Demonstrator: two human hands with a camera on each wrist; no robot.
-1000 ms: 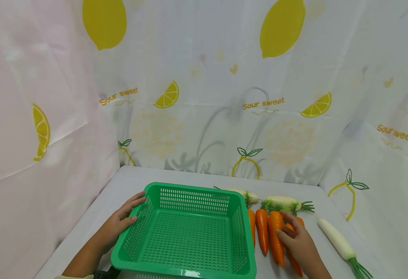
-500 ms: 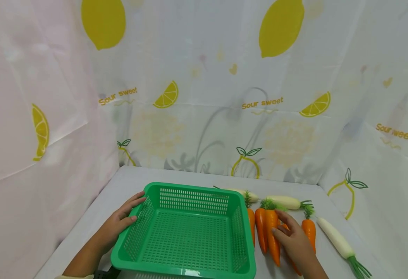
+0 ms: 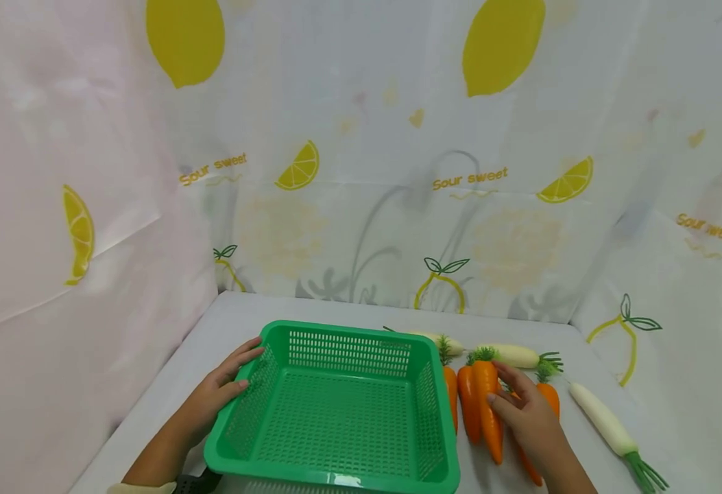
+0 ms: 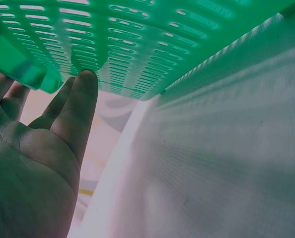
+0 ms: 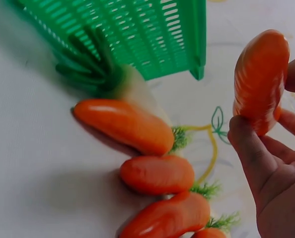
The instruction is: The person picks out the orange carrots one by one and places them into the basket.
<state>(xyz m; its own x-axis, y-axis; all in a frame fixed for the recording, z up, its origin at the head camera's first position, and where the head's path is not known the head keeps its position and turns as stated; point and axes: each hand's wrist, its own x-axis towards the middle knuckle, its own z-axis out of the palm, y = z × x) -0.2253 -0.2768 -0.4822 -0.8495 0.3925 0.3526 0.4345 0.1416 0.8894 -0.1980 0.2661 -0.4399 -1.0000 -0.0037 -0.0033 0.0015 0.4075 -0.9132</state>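
My right hand [image 3: 530, 412] pinches an orange carrot [image 3: 489, 405] between thumb and fingers. In the right wrist view this carrot [image 5: 261, 74] is held above the table, blunt and ridged. Other carrots [image 5: 125, 126] with green tops lie below, between the green basket [image 3: 336, 328] and my hand. My left hand [image 3: 217, 396] touches the basket's left rim with fairly straight fingers. From the left wrist, a fingertip [image 4: 88, 79] meets the slotted basket wall from outside. The basket holds nothing that I can see.
White radishes [image 3: 511, 355] lie along the back, partly behind the carrots. Another white radish [image 3: 601, 415] lies at the far right with its green stalks toward me. Lemon-printed cloth [image 3: 361, 206] walls in the white table on its back and sides.
My right hand has shifted the held carrot slightly left and lifted it. A carrot at the right now lies apart from the others. The left hand has stayed at the basket.
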